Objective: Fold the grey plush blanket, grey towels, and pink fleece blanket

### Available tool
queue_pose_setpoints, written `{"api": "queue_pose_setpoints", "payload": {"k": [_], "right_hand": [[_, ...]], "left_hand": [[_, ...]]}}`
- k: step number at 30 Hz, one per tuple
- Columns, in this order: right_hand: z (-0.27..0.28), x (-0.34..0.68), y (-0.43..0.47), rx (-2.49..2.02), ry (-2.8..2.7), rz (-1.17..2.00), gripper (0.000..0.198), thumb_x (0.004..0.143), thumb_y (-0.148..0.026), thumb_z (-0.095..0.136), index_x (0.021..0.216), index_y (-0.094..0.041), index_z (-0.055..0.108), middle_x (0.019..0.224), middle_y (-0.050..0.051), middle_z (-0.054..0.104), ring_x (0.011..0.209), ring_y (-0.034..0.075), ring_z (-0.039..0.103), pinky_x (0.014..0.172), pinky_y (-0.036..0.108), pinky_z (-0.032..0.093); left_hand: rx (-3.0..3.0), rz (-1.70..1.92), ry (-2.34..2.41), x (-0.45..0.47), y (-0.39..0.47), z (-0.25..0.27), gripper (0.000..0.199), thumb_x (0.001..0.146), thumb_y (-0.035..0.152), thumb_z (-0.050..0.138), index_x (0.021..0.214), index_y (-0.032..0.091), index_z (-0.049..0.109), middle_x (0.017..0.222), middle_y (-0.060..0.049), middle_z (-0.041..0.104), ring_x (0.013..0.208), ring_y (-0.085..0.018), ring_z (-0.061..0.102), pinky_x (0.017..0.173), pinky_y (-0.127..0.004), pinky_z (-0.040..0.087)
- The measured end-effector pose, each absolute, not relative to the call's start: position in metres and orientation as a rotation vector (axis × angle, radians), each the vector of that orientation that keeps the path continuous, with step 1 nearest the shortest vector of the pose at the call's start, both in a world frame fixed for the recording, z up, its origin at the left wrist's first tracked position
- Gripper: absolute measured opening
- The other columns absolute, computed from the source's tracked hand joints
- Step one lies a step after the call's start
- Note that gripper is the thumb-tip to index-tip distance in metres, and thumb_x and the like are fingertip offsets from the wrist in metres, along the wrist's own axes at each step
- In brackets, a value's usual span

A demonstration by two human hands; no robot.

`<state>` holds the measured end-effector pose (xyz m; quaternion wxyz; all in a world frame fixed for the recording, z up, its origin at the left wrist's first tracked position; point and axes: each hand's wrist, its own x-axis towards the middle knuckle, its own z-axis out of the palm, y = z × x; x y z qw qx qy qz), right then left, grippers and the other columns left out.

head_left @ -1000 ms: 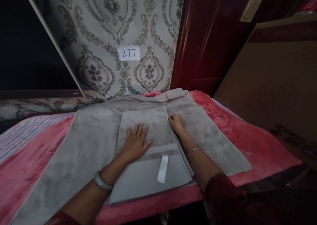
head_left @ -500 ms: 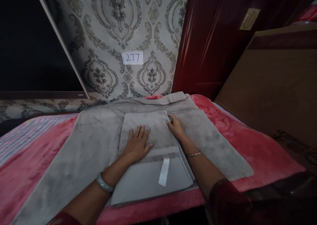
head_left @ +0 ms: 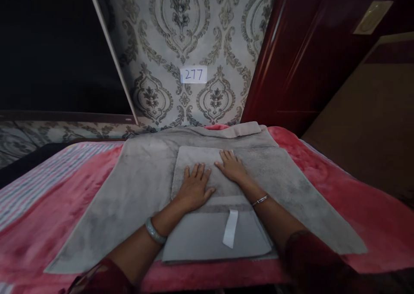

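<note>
A folded grey towel (head_left: pixel 213 236) with a white tag (head_left: pixel 230 229) on its near part lies in the middle of a larger spread grey plush cloth (head_left: pixel 136 190). My left hand (head_left: pixel 194 189) rests flat on the towel's left half, fingers apart. At the towel's upper right edge, my right hand (head_left: pixel 233 166) is pressed down flat, its fingers spread. Neither hand grips anything.
Beneath the grey cloth is a pink-red blanket (head_left: pixel 326 186) over a striped sheet (head_left: pixel 69 164). A dark screen (head_left: pixel 61 52) stands at the left. A cardboard box (head_left: pixel 371 126) and a dark red door panel (head_left: pixel 291 61) are at the right.
My right hand has gone from holding the towel's right edge to lying flat on top. My left hand stays flat on the towel. The whole view has shifted a little leftward.
</note>
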<state>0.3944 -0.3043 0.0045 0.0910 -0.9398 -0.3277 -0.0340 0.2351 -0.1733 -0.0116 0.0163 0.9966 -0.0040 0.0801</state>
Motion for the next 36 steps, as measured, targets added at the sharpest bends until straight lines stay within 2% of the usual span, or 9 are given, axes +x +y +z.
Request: {"api": "queue_pose_setpoints", "payload": {"k": [5, 8, 11, 14, 17, 20, 23, 28, 36], "right_hand": [[-0.012, 0.400, -0.307, -2.826, -0.936, -0.025, 0.068, 0.105, -0.050, 0.032, 0.161, -0.011, 0.026, 0.167, 0.014, 0.021, 0.154, 0.029, 0.017, 0.121, 0.052, 0.022], [-0.013, 0.402, -0.309, -2.818, -0.946, -0.041, 0.068, 0.105, -0.051, 0.030, 0.160, -0.012, 0.027, 0.166, 0.015, 0.022, 0.154, 0.028, 0.017, 0.121, 0.051, 0.023], [-0.015, 0.404, -0.309, -2.817, -0.942, -0.068, 0.067, 0.105, -0.053, 0.030, 0.160, -0.013, 0.029, 0.166, 0.016, 0.023, 0.154, 0.029, 0.018, 0.121, 0.051, 0.022], [-0.018, 0.405, -0.310, -2.810, -0.946, -0.061, 0.068, 0.105, -0.054, 0.029, 0.160, -0.014, 0.029, 0.166, 0.015, 0.023, 0.154, 0.029, 0.018, 0.120, 0.051, 0.023], [-0.020, 0.406, -0.311, -2.808, -0.941, -0.050, 0.068, 0.105, -0.055, 0.027, 0.160, -0.015, 0.029, 0.167, 0.015, 0.022, 0.154, 0.029, 0.018, 0.120, 0.051, 0.023], [-0.019, 0.407, -0.311, -2.808, -0.933, -0.035, 0.068, 0.105, -0.055, 0.027, 0.160, -0.014, 0.029, 0.167, 0.014, 0.021, 0.154, 0.029, 0.017, 0.121, 0.052, 0.022], [-0.019, 0.409, -0.311, -2.806, -0.922, -0.025, 0.067, 0.106, -0.054, 0.027, 0.160, -0.015, 0.029, 0.167, 0.014, 0.021, 0.154, 0.029, 0.017, 0.121, 0.051, 0.022], [-0.020, 0.409, -0.313, -2.794, -0.939, -0.051, 0.066, 0.106, -0.053, 0.028, 0.159, -0.014, 0.031, 0.166, 0.015, 0.024, 0.154, 0.029, 0.018, 0.120, 0.050, 0.024], [-0.015, 0.409, -0.315, -2.767, -0.943, -0.032, 0.061, 0.106, -0.045, 0.030, 0.158, -0.013, 0.033, 0.166, 0.015, 0.025, 0.154, 0.030, 0.019, 0.121, 0.052, 0.024]], "left_hand": [[3.063, 0.242, -0.034, 0.235, -0.174, -0.008, 0.067, 0.099, 0.056, 0.042, 0.156, 0.021, 0.038, 0.166, -0.016, 0.029, 0.153, -0.037, 0.023, 0.121, -0.065, 0.019], [3.031, 0.210, 0.007, 0.240, -0.161, 0.001, 0.059, 0.100, 0.051, 0.043, 0.153, 0.024, 0.045, 0.163, -0.013, 0.035, 0.151, -0.033, 0.029, 0.121, -0.060, 0.024], [3.031, 0.238, 0.135, 0.249, -0.131, 0.009, 0.051, 0.101, 0.044, 0.040, 0.149, 0.028, 0.050, 0.162, -0.009, 0.039, 0.151, -0.033, 0.030, 0.121, -0.064, 0.022], [2.993, 0.145, 0.206, 0.257, -0.100, 0.012, 0.056, 0.101, 0.046, 0.039, 0.154, 0.029, 0.042, 0.167, -0.008, 0.029, 0.155, -0.033, 0.020, 0.120, -0.066, 0.021], [2.963, 0.073, 0.239, 0.260, -0.088, 0.011, 0.063, 0.100, 0.050, 0.039, 0.157, 0.024, 0.036, 0.169, -0.010, 0.022, 0.155, -0.033, 0.019, 0.120, -0.061, 0.024], [2.989, 0.147, 0.334, 0.261, -0.089, 0.007, 0.064, 0.100, 0.050, 0.040, 0.156, 0.022, 0.039, 0.168, -0.011, 0.024, 0.153, -0.033, 0.025, 0.120, -0.055, 0.025], [2.980, 0.139, 0.350, 0.260, -0.092, 0.002, 0.061, 0.101, 0.048, 0.037, 0.157, 0.023, 0.038, 0.168, -0.008, 0.024, 0.154, -0.032, 0.024, 0.122, -0.053, 0.023], [2.919, 0.103, 0.363, 0.260, -0.090, 0.001, 0.061, 0.102, 0.047, 0.036, 0.158, 0.023, 0.036, 0.169, -0.008, 0.022, 0.155, -0.032, 0.021, 0.123, -0.055, 0.018], [2.867, 0.144, 0.334, 0.260, -0.088, 0.000, 0.060, 0.102, 0.046, 0.038, 0.157, 0.023, 0.037, 0.169, -0.007, 0.023, 0.155, -0.031, 0.021, 0.123, -0.055, 0.017]]}}
